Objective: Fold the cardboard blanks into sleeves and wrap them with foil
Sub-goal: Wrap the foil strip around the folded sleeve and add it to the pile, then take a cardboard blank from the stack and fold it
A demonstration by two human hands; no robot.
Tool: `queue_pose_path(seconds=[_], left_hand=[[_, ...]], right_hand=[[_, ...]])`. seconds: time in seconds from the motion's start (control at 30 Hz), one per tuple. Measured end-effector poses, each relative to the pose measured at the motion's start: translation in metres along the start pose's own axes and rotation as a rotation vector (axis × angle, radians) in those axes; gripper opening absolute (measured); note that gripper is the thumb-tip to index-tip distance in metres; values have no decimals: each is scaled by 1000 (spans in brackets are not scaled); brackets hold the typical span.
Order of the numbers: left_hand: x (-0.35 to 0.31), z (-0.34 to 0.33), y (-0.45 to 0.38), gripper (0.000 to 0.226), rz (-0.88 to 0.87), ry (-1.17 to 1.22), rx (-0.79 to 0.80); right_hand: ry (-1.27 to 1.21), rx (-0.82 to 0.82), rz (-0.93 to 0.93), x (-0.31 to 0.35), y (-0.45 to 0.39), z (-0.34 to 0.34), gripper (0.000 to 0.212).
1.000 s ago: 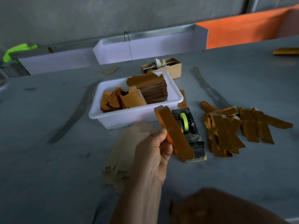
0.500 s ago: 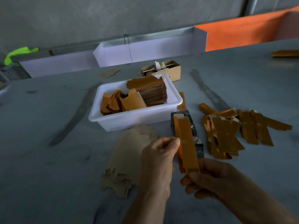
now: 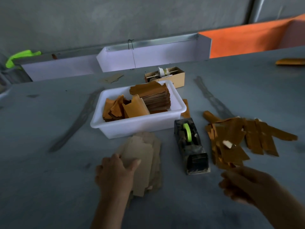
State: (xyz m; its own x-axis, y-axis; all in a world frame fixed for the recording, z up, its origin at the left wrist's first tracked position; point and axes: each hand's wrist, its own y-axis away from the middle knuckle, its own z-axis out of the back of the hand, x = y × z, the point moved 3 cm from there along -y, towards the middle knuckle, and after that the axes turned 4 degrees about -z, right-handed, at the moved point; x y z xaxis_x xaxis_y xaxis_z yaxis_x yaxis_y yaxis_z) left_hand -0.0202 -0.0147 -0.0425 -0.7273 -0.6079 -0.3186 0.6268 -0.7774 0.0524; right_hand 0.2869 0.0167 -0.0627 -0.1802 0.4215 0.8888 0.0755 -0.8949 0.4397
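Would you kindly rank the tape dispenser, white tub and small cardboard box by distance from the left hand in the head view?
1. Tape dispenser, just right of the left hand.
2. White tub, beyond it.
3. Small cardboard box, behind the tub.

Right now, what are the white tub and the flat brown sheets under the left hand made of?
The white tub looks like smooth moulded plastic, with a rounded rim. The brown sheets look like thin matte cardboard, dull, stiff and die-cut. The left hand rests on them.
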Motion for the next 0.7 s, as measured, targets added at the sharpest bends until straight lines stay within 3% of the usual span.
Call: queue_pose_path(seconds=[0.23, 0.43, 0.6, 0.7], left_hand=[[17, 1, -19, 46, 31, 315, -54], [24, 2, -29, 24, 5, 423, -199], [33, -2, -33, 26, -3, 501, -175], [30, 2, -30, 28, -79, 423, -191]], right_hand=[[127, 193, 63, 7, 10, -35, 10], [193, 250, 55, 10, 18, -44, 11], [210, 261, 54, 13, 22, -44, 11], [196, 248, 55, 14, 22, -42, 11]])
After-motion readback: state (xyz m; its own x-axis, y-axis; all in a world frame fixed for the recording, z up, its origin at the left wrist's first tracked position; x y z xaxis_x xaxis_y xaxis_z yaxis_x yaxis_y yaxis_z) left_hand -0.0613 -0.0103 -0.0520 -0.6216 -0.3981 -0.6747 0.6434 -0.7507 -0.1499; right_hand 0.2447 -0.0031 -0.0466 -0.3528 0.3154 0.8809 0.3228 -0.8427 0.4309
